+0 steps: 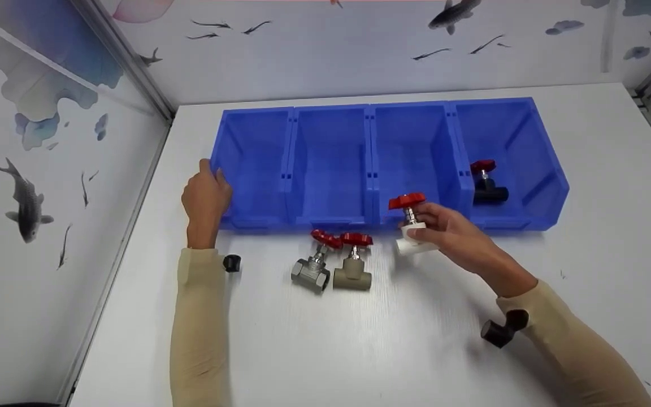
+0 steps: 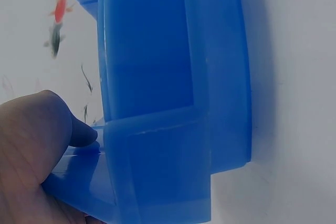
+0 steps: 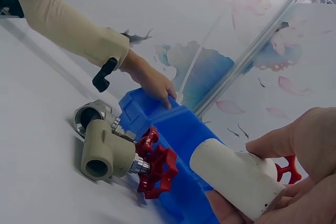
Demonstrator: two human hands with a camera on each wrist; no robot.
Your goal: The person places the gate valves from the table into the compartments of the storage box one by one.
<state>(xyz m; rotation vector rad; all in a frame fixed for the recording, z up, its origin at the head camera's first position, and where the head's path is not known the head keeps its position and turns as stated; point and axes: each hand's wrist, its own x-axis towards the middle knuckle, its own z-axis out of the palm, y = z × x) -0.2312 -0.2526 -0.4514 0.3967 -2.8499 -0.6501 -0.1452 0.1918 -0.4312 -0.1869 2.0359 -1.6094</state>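
Note:
In the head view my right hand (image 1: 458, 237) pinches a white valve (image 1: 414, 233) with a red handwheel, just in front of the third blue bin (image 1: 407, 164) from the left. My left hand (image 1: 205, 195) grips the outer side wall of the leftmost blue bin (image 1: 255, 169); the left wrist view shows its thumb (image 2: 83, 134) over the bin's edge. A silver metal valve (image 1: 311, 271) and a beige valve (image 1: 352, 274), both with red handwheels, lie side by side on the table before the bins. A black valve (image 1: 489, 189) sits inside the rightmost bin (image 1: 534, 158).
The four-sided row of joined bins spans the back of the white table (image 1: 325, 350). White printed panels stand behind it and along the left (image 1: 31, 198). Black wrist devices (image 1: 498, 333) are strapped to both sleeves.

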